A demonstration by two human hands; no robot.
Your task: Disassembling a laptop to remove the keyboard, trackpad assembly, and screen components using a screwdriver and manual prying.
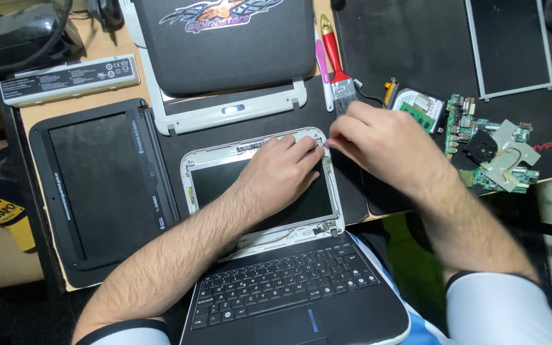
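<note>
Left hand [282,169] flat on laptop screen [269,191] | right hand [378,137] pinching its far-right bezel corner [322,144] | held item indiscernible | brush [338,64] beyond.

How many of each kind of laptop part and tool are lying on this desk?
Open small laptop under the left hand and right hand: 1
Closed laptop: 1
Black screen bezel: 1
Loose screen panel: 1
Battery: 1
Circuit boards: 2
Paintbrush: 1
Total: 8
</note>
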